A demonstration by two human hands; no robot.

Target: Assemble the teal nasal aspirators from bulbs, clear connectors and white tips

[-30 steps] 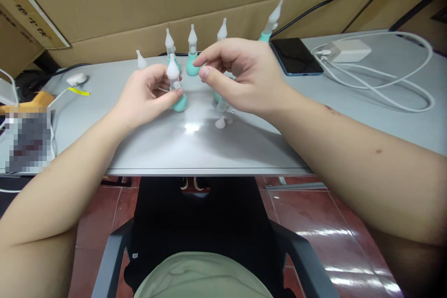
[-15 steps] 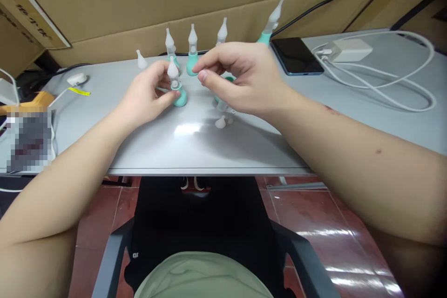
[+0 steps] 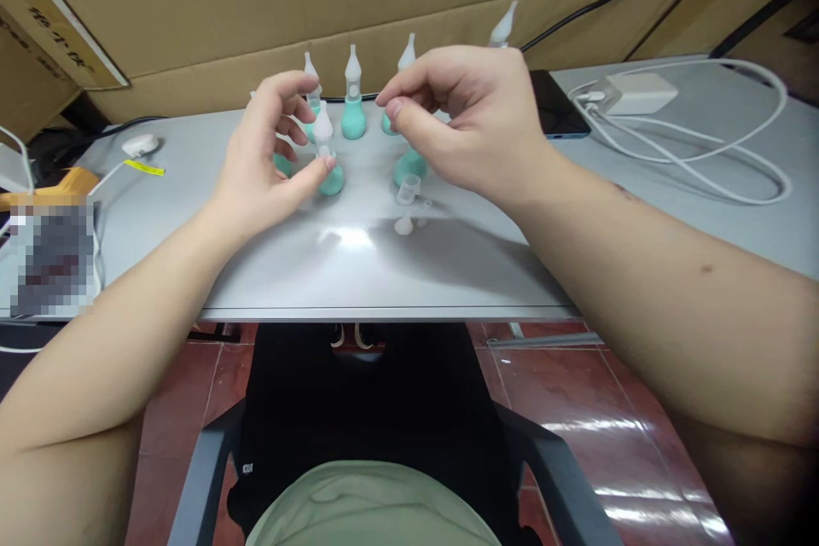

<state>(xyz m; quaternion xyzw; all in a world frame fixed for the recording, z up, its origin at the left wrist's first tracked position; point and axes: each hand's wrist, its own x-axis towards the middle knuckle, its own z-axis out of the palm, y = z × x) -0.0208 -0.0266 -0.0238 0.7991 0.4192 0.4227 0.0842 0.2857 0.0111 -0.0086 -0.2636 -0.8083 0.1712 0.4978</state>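
Just behind the thumb of my left hand (image 3: 265, 149) stands a nasal aspirator (image 3: 331, 175) with a teal bulb and white nozzle. The left fingers are spread, with the thumb tip near or touching its collar. My right hand (image 3: 473, 124) hovers above the desk, thumb and index tips close together; whether anything small is between them is hidden. Below it lies an unassembled teal bulb (image 3: 409, 169). A clear collar (image 3: 408, 189), a loose white nozzle (image 3: 403, 226) and tiny clear pieces are in front of that bulb. Behind are several upright aspirators, including one in the middle (image 3: 353, 115).
A black phone (image 3: 560, 107) lies behind my right wrist. To its right is a white charger (image 3: 640, 92) with looped cable. A small white device (image 3: 141, 145) and an orange item (image 3: 70, 183) are at the left. Cardboard (image 3: 256, 8) walls the desk's back edge.
My left fingers have opened away from the aspirator, which now stands on the desk. My right hand has shifted right and up, uncovering the loose bulb and clear collar.
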